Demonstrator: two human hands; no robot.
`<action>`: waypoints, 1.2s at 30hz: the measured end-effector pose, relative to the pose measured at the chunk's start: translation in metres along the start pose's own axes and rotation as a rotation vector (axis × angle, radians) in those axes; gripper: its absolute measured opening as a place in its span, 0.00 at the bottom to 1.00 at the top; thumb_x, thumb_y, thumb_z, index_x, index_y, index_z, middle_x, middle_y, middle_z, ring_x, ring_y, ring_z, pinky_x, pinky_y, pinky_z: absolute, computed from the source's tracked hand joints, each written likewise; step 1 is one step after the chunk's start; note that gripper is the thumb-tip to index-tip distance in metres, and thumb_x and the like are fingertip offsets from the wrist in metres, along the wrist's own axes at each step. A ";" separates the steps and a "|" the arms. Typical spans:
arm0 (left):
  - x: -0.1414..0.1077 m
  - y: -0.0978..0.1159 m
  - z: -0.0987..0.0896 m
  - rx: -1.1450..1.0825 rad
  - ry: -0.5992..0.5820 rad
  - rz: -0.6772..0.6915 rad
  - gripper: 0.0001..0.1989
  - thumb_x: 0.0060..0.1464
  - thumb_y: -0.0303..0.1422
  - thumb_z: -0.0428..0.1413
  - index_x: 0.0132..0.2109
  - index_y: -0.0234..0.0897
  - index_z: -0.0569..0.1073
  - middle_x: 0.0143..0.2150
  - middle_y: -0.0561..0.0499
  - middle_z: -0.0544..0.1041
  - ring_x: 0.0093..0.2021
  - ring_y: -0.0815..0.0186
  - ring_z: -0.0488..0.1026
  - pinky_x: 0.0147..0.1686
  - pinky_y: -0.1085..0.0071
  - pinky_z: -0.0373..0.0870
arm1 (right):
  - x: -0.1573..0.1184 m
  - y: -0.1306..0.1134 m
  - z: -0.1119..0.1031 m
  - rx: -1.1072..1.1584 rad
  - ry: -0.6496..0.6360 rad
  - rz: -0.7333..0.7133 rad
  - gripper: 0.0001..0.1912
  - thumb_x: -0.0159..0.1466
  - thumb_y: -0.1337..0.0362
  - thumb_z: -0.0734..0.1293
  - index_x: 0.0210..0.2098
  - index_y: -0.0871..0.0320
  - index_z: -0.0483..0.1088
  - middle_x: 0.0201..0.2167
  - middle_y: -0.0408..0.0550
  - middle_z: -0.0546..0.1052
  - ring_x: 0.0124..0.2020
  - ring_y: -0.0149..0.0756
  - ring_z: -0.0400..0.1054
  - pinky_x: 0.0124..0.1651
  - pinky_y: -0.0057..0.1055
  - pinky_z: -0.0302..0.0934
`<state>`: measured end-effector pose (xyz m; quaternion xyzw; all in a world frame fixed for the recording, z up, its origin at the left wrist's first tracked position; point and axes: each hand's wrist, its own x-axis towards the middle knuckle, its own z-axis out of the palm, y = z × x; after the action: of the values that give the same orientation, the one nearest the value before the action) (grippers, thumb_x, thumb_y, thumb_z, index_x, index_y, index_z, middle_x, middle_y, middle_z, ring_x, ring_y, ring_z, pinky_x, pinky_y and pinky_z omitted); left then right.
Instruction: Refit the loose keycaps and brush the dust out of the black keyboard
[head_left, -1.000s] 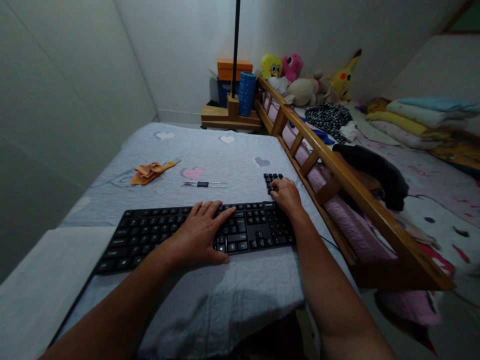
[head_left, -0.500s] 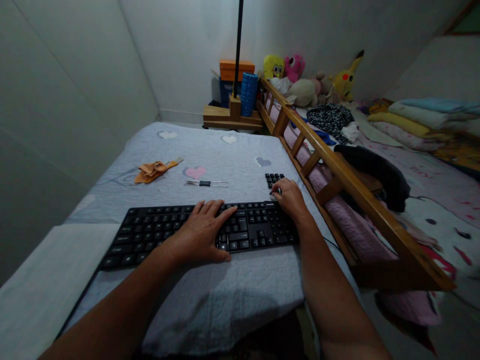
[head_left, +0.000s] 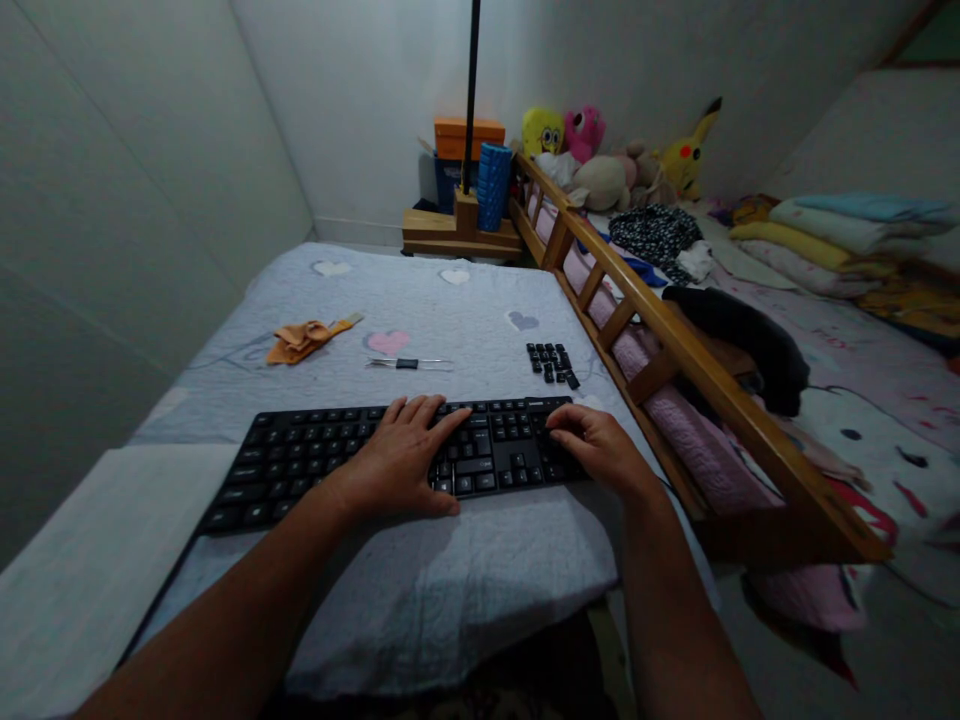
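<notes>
A black keyboard (head_left: 289, 452) lies across the padded cloth in front of me. My left hand (head_left: 405, 450) rests flat over its middle, fingers spread, with the thumb past the near edge. Above the number pad at the right end, my right hand (head_left: 600, 445) has thumb and forefinger pinched close to the keys. Whatever may be between those fingertips is too small and dark to make out. Just beyond that end sits a cluster of loose black keycaps (head_left: 548, 360). A wire keycap puller (head_left: 407, 364) with a dark middle lies behind the keyboard.
An orange cloth (head_left: 296, 342) with a brush (head_left: 346, 322) is at the far left. White paper or cloth (head_left: 112, 560) lies left of the keyboard. A wooden bed rail (head_left: 637, 300) runs along the right. At the back stand a blue roller (head_left: 494, 187) and an orange box (head_left: 469, 137).
My right hand has come back from the loose keycaps to the number pad, uncovering the near caps of the cluster. My left hand has stayed on the keyboard.
</notes>
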<state>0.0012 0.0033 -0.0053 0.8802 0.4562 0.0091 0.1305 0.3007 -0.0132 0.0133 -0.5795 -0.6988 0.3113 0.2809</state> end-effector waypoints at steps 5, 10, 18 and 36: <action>0.000 0.001 0.000 -0.005 -0.017 -0.008 0.59 0.38 0.55 0.66 0.74 0.42 0.54 0.75 0.36 0.53 0.73 0.38 0.50 0.70 0.43 0.42 | -0.015 0.007 0.004 0.009 0.004 0.025 0.08 0.61 0.66 0.66 0.38 0.56 0.77 0.36 0.47 0.80 0.39 0.39 0.73 0.45 0.34 0.63; 0.000 0.000 0.000 0.009 -0.016 -0.011 0.59 0.39 0.55 0.65 0.74 0.43 0.54 0.75 0.36 0.53 0.73 0.39 0.50 0.70 0.43 0.42 | -0.019 0.012 0.007 -0.021 0.017 -0.024 0.07 0.61 0.69 0.65 0.34 0.56 0.77 0.35 0.48 0.78 0.40 0.39 0.72 0.47 0.35 0.63; 0.000 0.001 -0.001 0.016 -0.023 -0.013 0.59 0.39 0.56 0.65 0.74 0.42 0.54 0.75 0.35 0.53 0.73 0.39 0.50 0.70 0.44 0.42 | -0.021 0.008 0.010 -0.067 -0.006 0.004 0.08 0.62 0.71 0.65 0.34 0.56 0.76 0.36 0.47 0.78 0.40 0.38 0.72 0.46 0.34 0.63; 0.001 0.003 -0.004 0.010 -0.033 -0.018 0.58 0.38 0.55 0.66 0.74 0.41 0.55 0.75 0.34 0.54 0.73 0.38 0.50 0.70 0.44 0.43 | -0.018 0.003 0.019 -0.178 -0.014 -0.002 0.10 0.63 0.73 0.66 0.34 0.56 0.79 0.35 0.49 0.79 0.40 0.40 0.73 0.46 0.35 0.63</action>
<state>0.0038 0.0028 -0.0009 0.8768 0.4618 -0.0091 0.1338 0.2910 -0.0323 -0.0020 -0.5992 -0.7262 0.2518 0.2239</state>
